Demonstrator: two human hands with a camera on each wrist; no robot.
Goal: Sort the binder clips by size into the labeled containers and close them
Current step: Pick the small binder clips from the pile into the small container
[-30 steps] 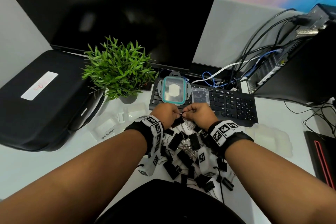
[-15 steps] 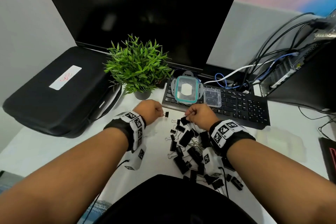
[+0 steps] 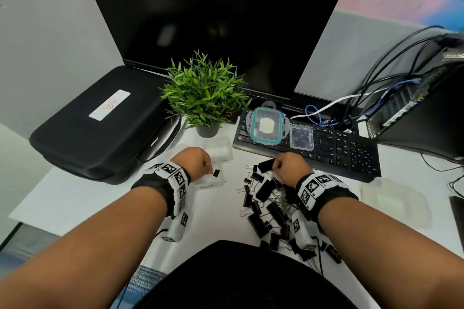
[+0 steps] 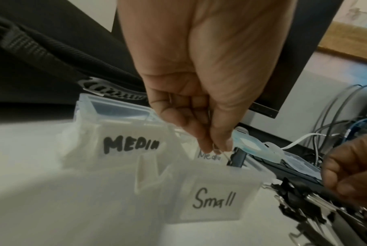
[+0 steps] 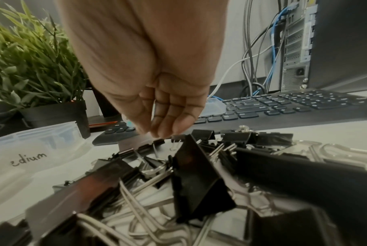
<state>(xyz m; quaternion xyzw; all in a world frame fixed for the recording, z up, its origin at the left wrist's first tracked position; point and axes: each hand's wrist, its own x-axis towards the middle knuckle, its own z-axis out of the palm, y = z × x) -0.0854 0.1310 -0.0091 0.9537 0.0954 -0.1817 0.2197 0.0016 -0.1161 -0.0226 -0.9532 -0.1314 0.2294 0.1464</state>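
Left wrist view shows the left hand (image 4: 199, 93) pinching the thin wire handle of a small black clip (image 4: 237, 159), hanging just over the open translucent "Small" container (image 4: 218, 199). The right hand (image 5: 157, 93), fingertips bunched, touches the pile of glossy black clips (image 5: 199, 174); whether it grips one, I cannot tell. The keyboard (image 3: 339, 150) borders the pile behind.

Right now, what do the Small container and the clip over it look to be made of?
Small container: frosted, translucent plastic, by its milky see-through walls; its label looks like paper. Binder clip pinched by the left hand: black body, probably painted metal, with a thin silvery wire handle; it is too small to be sure.
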